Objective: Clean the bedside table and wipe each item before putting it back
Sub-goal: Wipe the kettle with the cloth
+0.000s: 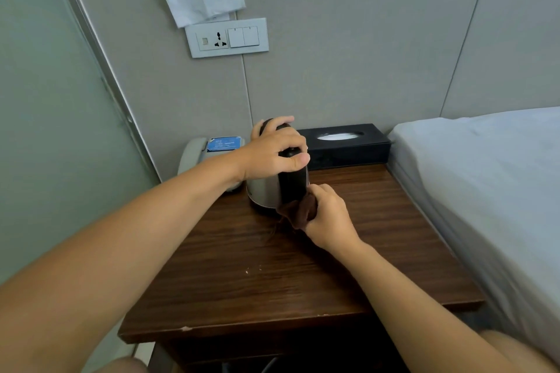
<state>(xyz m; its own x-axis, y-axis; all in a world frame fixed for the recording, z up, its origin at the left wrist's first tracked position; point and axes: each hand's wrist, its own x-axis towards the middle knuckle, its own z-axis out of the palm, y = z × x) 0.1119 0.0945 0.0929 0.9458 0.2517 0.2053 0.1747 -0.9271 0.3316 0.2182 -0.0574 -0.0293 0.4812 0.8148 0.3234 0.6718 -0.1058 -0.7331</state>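
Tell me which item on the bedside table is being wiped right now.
The kettle: the left hand grips its top and the right hand presses a brown cloth against it. Phone and tissue box sit untouched.

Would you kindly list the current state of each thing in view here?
kettle: upright on the table, lid gripped by the left hand
cloth: bunched in the right hand, against the kettle's handle
tissue box: at the wall, tissue showing
telephone: handset on its cradle
bedside table: small white specks
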